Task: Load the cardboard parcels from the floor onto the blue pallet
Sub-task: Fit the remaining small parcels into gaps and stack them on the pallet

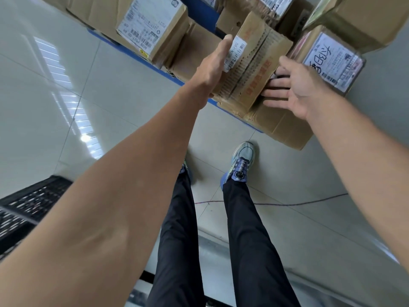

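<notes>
At least seven cardboard parcels can be counted on and over the blue pallet (141,56), whose edge is seen below and to the left of the left hand (218,60). One of them, the corrugated parcel (254,63), is held between the two hands above the stack. Its left edge is gripped by the left hand, with the thumb laid on the top face and the fingers hidden beneath. The right hand (294,89) is spread flat, fingers straight against the parcel's near right end. The hands are kept apart by the parcel.

A narrow white barcode label (235,54) is stuck beside the left thumb. Red characters are printed along the parcel but are too blurred to be read. Beyond the left hand, "P021" and "5028 P021-00 89" are read on the labelled box (152,25). Just beyond the right hand, large black handwritten characters are seen on the marked box (329,60). A flat box (285,127) lies under the right wrist.

Nearer than the hands, two shoes are seen: the right shoe (241,162) in full, the left shoe (187,171) mostly hidden by the left forearm. One black crate (28,207) is seen left of the left elbow, and one thin cord (298,204) is laid across the tiled floor (66,85).
</notes>
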Motion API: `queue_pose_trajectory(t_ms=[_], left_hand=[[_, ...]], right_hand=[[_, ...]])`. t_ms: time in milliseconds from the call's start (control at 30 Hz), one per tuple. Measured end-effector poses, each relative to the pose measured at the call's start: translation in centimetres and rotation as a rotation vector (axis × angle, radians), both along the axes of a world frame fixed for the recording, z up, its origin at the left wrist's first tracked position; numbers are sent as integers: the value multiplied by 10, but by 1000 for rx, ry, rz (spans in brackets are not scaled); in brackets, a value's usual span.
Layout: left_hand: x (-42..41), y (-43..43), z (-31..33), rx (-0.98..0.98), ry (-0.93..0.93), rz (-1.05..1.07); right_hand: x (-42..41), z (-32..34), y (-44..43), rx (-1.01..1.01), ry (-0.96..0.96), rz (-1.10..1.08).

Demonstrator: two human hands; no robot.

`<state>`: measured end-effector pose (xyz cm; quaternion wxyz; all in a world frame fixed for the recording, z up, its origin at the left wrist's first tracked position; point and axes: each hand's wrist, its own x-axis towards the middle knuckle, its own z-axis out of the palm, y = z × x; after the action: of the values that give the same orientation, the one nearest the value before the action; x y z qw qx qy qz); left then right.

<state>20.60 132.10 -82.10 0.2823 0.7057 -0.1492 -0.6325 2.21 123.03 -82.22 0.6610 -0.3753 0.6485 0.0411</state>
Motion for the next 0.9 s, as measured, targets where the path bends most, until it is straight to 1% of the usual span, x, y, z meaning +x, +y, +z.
queue_pose_trajectory(t_ms=[467,600,767,833,900], left_hand=[[-20,8,0,1,6,23],[-23,9,3,-27,-4,15],[-16,15,16,-90,-44,35],[-11,20,25,-127,-69,36],[-4,26,32,-138,-75,86]], right_hand=[[-9,5,12,-45,69,-20],[-7,5,14,-63,75,-35],[-4,10,16,-165,122,-8],[-1,16,13,-240,146,-37],[6,25,10,-307,159,-82]])
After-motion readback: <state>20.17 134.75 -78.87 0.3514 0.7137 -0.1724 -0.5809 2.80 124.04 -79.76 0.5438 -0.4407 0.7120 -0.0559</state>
